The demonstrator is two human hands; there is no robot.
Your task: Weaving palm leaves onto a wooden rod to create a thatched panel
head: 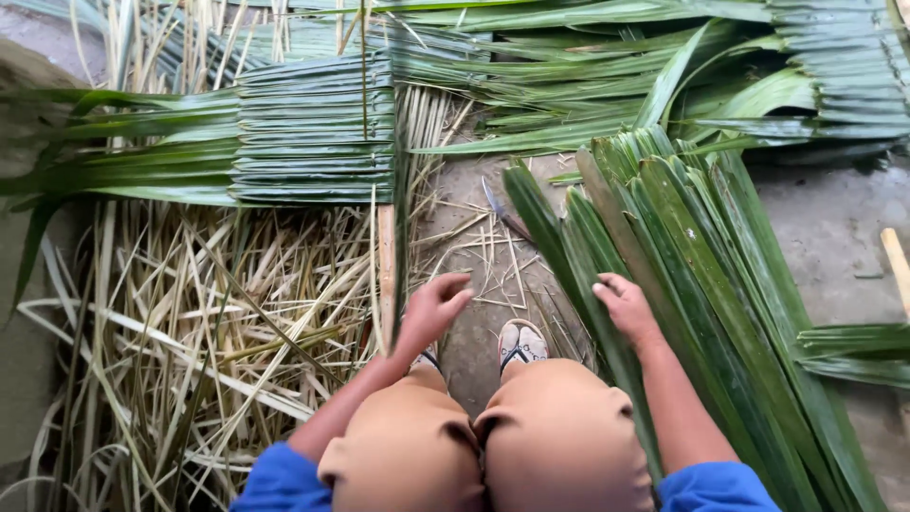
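My left hand point(433, 308) is curled around the near end of a thin upright stick point(386, 270) that carries a panel of folded green palm leaves point(313, 128). My right hand point(624, 305) rests with bent fingers on a pile of long green palm leaves point(701, 275) lying to my right; whether it grips a leaf is unclear. I am squatting, with my knees in tan cloth and one sandalled foot point(521, 343) showing between my hands.
A knife point(502, 210) lies on the bare ground ahead, between the stick and the leaf pile. Dry yellow leaf ribs and scraps point(190, 322) cover the ground on the left. More woven leaf panels point(834, 66) lie at the back right. A wooden stick end point(896, 265) shows at right.
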